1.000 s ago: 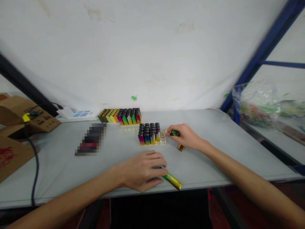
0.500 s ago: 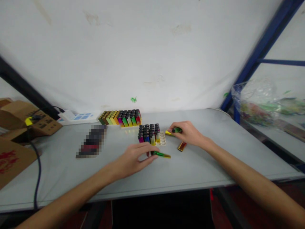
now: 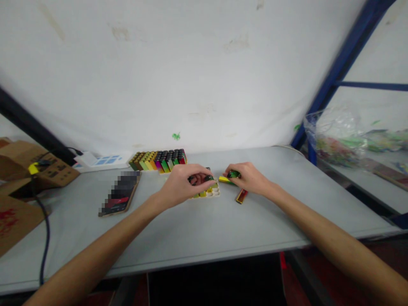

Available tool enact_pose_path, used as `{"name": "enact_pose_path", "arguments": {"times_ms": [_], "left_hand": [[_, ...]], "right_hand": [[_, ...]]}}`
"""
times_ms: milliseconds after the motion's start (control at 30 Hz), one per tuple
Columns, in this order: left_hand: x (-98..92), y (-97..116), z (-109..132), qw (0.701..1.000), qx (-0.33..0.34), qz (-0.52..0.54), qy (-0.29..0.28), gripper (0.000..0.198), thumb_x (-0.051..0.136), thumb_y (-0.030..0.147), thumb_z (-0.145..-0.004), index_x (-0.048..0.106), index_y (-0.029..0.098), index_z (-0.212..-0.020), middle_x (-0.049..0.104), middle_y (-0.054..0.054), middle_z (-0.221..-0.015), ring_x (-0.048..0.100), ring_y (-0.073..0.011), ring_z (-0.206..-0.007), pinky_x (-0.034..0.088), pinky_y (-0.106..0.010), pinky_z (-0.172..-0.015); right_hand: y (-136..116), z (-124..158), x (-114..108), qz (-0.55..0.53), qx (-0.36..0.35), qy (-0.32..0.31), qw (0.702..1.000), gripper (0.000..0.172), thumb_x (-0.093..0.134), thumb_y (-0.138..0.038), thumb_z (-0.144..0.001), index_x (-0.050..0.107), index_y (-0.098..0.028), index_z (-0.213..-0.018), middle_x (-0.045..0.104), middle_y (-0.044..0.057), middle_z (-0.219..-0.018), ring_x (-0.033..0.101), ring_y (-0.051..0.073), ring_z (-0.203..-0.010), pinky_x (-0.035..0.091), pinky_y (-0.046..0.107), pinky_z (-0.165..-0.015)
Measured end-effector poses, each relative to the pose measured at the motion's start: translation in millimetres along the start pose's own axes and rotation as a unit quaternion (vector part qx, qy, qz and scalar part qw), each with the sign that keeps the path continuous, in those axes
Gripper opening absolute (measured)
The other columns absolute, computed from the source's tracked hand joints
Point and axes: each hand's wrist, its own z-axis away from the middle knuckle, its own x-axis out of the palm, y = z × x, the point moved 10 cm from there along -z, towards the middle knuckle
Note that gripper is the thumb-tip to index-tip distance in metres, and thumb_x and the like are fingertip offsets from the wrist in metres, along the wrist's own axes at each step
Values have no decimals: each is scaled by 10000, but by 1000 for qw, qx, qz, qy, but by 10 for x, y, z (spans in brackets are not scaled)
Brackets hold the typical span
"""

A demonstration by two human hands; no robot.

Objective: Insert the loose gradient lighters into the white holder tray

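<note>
My left hand (image 3: 185, 182) is over the white tray (image 3: 216, 192), its thumb and fingers pinching a green lighter (image 3: 214, 183) upright at the tray's right part. The hand covers most of the lighters standing in this tray. To the right, my right hand (image 3: 247, 176) is closed on a green lighter (image 3: 234, 174). A yellow-green lighter (image 3: 225, 179) shows under its fingertips; whether it is gripped too is unclear. Below that hand a red and gold lighter (image 3: 241, 196) lies on the table.
Packed lighters (image 3: 170, 159) stand at the wall, beside a white power strip (image 3: 113, 160). A phone (image 3: 121, 193) lies on the left of the table (image 3: 178, 242). Cardboard boxes (image 3: 57, 163) and a black cable (image 3: 47, 229) are far left. A plastic bag (image 3: 341, 136) is at right.
My left hand has moved up and away from me with its green lighter, from the table in front to over the tray. My right hand has stayed nearly in place.
</note>
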Motion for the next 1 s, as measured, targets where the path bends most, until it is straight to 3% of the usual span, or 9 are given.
{"name": "enact_pose_path", "arguments": {"times_ms": [233,433,667,900,1000], "left_hand": [[116,3,125,999,35,-15,36,214,752,364,-896,757,158,-954,625,25,-635,513,-76,-523,431,-193,-536],[62,-23,187,997,58,-22,37,129,734,293,-912,761,182,-972,687,-71,-933,658,-168,-878,550,-287,-802],[208,-36,218,995,75,-66,-24,128,676,294,-949,737,183,-961,627,-83,-978,596,-201,-932,523,-369,-879],[253,-72,219,995,67,-70,-33,142,660,300,-958,744,187,-967,631,-94,-1022,586,-222,-987,494,-413,-941],[266,-106,224,994,63,-85,-23,153,664,322,-957,752,197,-963,638,-100,-1049,586,-234,-1027,489,-426,-961]], "right_hand": [[9,12,33,2,2,-11,1000,217,626,-90,-836,737,-169,-1006,777,65,-923,684,182,-761,442,253,-718],[-17,3,54,25,-4,-17,1000,209,616,-77,-830,746,-168,-967,760,50,-831,646,164,-680,408,250,-671],[9,12,88,18,1,-30,999,180,630,-116,-869,736,-168,-1004,761,57,-868,660,172,-720,429,252,-701],[41,19,146,17,-4,-45,999,110,635,-166,-899,712,-172,-978,741,53,-845,647,175,-718,417,260,-698],[53,12,124,-16,8,-23,1000,102,648,-281,-933,658,-179,-935,686,17,-766,586,150,-644,387,253,-639]]}}
